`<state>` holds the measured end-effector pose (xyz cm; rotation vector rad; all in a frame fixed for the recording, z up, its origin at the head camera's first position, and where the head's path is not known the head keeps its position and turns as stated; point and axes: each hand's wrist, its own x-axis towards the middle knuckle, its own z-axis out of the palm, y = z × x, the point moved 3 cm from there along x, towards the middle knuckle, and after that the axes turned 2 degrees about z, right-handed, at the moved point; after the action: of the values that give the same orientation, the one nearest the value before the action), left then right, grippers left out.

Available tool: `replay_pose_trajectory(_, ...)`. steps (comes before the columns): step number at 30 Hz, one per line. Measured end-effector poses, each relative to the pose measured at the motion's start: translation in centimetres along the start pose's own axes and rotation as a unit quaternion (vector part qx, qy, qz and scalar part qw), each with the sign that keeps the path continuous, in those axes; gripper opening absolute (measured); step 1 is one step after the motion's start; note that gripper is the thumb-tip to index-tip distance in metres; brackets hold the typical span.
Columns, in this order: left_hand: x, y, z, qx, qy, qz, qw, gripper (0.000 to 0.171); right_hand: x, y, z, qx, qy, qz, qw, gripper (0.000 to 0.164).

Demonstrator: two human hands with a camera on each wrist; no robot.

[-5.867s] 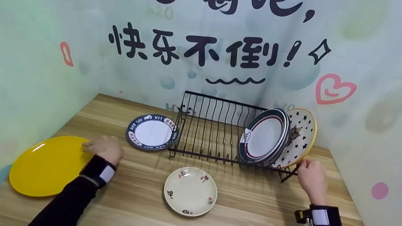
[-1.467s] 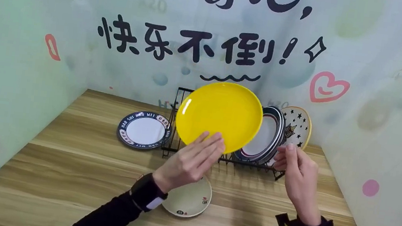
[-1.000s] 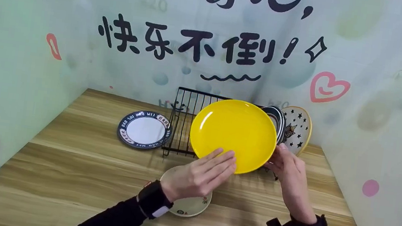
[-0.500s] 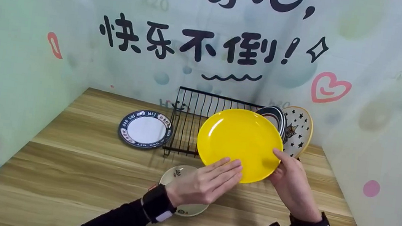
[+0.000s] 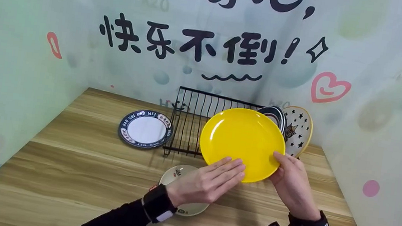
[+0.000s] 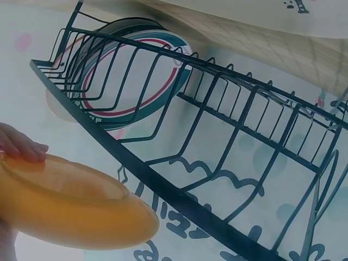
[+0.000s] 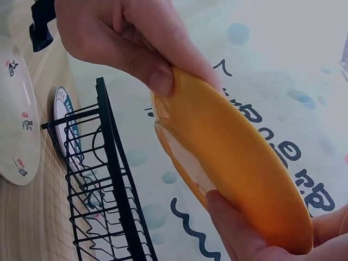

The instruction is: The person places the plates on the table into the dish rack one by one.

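Both hands hold a glossy yellow plate [image 5: 239, 141], tilted up in front of the dish rack in the head view. My left hand [image 5: 206, 181] grips its lower left rim, straight fingers laid across the front face and the thumb hidden behind. At the right rim, my right hand [image 5: 294, 184] pinches the plate, thumb on the front and fingers behind. The right wrist view has the yellow plate [image 7: 239, 157] edge-on between the two hands. In the left wrist view the yellow plate [image 6: 81, 217] is close to the rack's long rail.
The black wire dish rack [image 5: 191, 127] stands at the back; its right end holds dark-rimmed plates [image 5: 275, 116] and a star-patterned plate [image 5: 301, 127]. A blue-rimmed plate [image 5: 145, 129] lies left of it. A cream plate [image 5: 189, 209] lies partly under my left forearm.
The yellow plate has come up from the left side of the table to in front of the rack. My right hand has left the rack's corner and taken the plate's right rim.
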<state>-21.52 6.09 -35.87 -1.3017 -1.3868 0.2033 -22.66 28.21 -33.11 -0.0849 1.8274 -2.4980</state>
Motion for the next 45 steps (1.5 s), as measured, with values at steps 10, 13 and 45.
replay_pose_trajectory(10, -0.3, 0.1, 0.5, -0.023, -0.005, -0.013, 0.9996, 0.032, 0.1, 0.1, -0.1, 0.003, 0.012, -0.005, 1.000, 0.038)
replay_pose_trajectory(13, -0.2, 0.1, 0.4, -0.022, -0.014, -0.020, 0.9995, 0.032, 0.1, 0.2, -0.2, 0.008, 0.018, -0.002, 1.000, 0.038)
replay_pose_trajectory(45, -5.7, -7.3, 2.0, -0.154, -0.039, -0.489, 0.8579, 0.044, 0.3, 0.1, -1.1, 0.042, 0.051, 0.008, 0.998, 0.038)
